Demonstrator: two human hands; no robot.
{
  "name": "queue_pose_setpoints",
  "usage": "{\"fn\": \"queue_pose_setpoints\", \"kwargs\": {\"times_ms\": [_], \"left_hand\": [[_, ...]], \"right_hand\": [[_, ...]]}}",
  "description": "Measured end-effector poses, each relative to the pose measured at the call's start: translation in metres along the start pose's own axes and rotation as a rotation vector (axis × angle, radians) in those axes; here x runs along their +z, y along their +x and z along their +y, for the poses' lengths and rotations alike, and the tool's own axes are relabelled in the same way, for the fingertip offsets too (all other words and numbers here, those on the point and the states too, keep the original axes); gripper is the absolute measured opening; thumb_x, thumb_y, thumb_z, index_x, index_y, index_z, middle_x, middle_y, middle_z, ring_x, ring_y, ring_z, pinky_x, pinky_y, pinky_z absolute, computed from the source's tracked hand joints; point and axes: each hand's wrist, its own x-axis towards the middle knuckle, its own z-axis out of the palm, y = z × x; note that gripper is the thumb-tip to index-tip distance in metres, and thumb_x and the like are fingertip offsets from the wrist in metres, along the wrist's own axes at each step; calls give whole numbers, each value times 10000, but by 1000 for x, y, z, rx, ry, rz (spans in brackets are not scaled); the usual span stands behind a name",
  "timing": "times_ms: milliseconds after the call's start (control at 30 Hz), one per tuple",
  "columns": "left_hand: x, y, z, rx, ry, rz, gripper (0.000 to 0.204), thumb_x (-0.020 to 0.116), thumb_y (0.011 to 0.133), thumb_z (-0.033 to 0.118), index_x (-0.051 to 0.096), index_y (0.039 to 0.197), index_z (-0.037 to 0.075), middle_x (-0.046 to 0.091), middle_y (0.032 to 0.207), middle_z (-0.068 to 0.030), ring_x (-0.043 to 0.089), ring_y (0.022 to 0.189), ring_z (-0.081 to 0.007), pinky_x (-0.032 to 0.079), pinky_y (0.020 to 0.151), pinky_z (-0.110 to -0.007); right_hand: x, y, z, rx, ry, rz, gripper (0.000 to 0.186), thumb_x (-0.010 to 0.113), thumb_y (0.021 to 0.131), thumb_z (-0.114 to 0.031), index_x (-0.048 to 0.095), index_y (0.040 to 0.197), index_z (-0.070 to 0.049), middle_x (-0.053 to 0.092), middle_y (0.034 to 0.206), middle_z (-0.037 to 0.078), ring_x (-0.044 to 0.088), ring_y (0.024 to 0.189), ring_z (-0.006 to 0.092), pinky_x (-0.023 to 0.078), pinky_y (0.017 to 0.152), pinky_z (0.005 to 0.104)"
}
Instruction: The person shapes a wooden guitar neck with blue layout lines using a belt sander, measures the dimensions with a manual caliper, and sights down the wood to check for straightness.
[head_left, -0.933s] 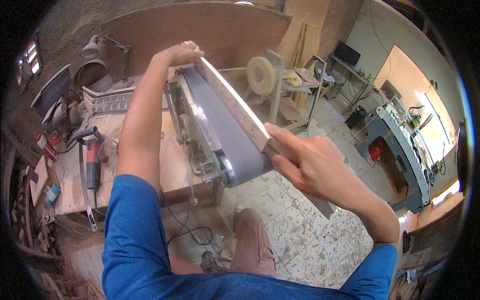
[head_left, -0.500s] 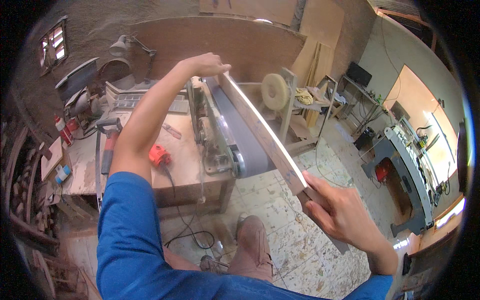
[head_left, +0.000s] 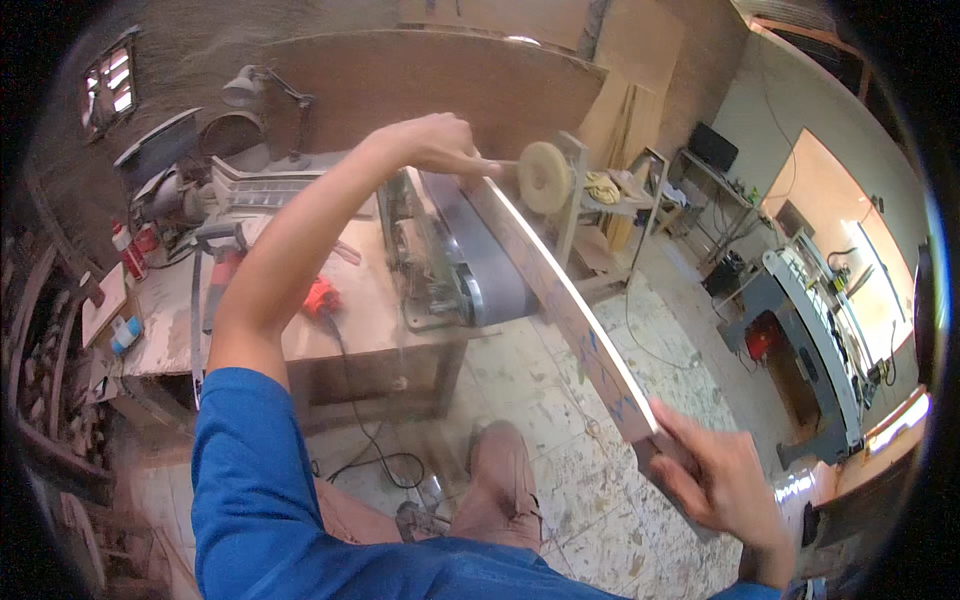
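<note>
A long wooden board (head_left: 592, 350) with a pale top edge and blue marks on its face slants from far to near. My left hand (head_left: 435, 145) is closed at its far end, the fingertips partly hidden. Around a narrower, darker piece at the near end, my right hand (head_left: 715, 475) is wrapped. The board stands on edge alongside the grey belt of a belt sander (head_left: 490, 260); whether it touches the belt I cannot tell. Beneath my left forearm, a red power tool (head_left: 322, 297) with a black cord lies on the workbench (head_left: 170, 335).
A round pale wheel (head_left: 546, 177) on a wooden stand is just beyond the board. Left on the bench are a red bottle (head_left: 128, 250) and a desk lamp (head_left: 242, 90). A large grey machine (head_left: 815, 350) stands at right. Cord lies on the tiled floor (head_left: 600, 500).
The board has slid toward me and to the right along the belt, both hands moving with it. Its near end is now farther from the sander's roller.
</note>
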Motion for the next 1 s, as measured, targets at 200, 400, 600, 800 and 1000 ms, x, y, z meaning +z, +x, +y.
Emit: {"fn": "queue_pose_setpoints", "kwargs": {"times_ms": [200, 400, 600, 800, 1000], "left_hand": [[40, 39, -87, -80, -211, 116, 784, 541, 894, 735, 744, 1182, 35, 685, 1262, -250, 676, 1111, -407, 532, 969, -475], [61, 63, -139, -253, -181, 215, 751, 535, 929, 679, 630, 1361, 73, 626, 1375, -226, 600, 1280, -368, 464, 1075, -479], [62, 81, -165, -317, -138, 98, 924, 407, 955, 738, 416, 1544, 27, 399, 1600, -227, 392, 1466, -420, 330, 1216, -445], [54, 83, -162, -162, 56, 68, 740, 369, 1022, 633, 532, 1464, 64, 505, 1513, -222, 449, 1403, -431, 379, 1165, -487], [22, 63, -105, -12, 149, 14, 636, 339, 1069, 473, 721, 1119, -32, 696, 1132, -293, 640, 1095, -464, 483, 989, -532]], "right_hand": [[14, 93, 22, -124, -62, 71, 554, 690, 929, -170, 517, 1440, -47, 709, 933, 234, 680, 730, 426, 534, 665, 496], [22, 170, 23, -206, -116, 112, 501, 664, 933, -176, 538, 1404, -60, 699, 858, 242, 666, 721, 452, 520, 669, 537], [26, 203, 23, -183, -151, 120, 488, 656, 929, -211, 552, 1380, -57, 681, 781, 267, 664, 709, 465, 525, 668, 556], [25, 193, 23, -222, -177, 132, 492, 654, 930, -225, 553, 1374, -39, 676, 773, 278, 668, 714, 469, 534, 674, 555], [18, 134, 24, -198, -97, 91, 530, 675, 923, -175, 527, 1409, -24, 695, 850, 261, 672, 713, 457, 536, 667, 516]]}}
